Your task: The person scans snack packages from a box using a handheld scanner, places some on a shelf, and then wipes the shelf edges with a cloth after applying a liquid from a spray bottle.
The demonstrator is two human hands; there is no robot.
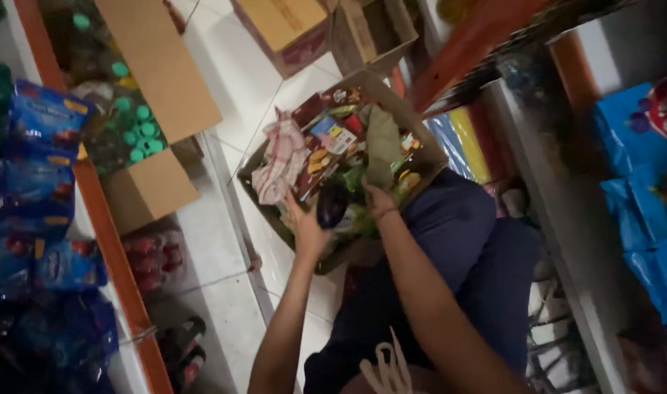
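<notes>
An open cardboard box [428, 149] sits on the white tiled floor in front of my knees, filled with several colourful snack packets [330, 142] and a red-and-white checked cloth [282, 160]. My left hand [304, 228] is at the box's near edge, its fingers around a dark packet [332, 206]. My right hand [378, 200] reaches in beside it, touching a green packet [383, 146]; its fingertips are hidden among the packets. My legs in dark blue trousers [465, 248] are folded behind the box.
At the left, an orange-edged shelf [107, 233] holds blue packets [45, 124]. A box of green-capped bottles [132, 131] and red-capped bottles [151, 259] stand below it. More cardboard boxes [286, 29] lie farther off. A metal rack [560, 204] with blue packs is at the right.
</notes>
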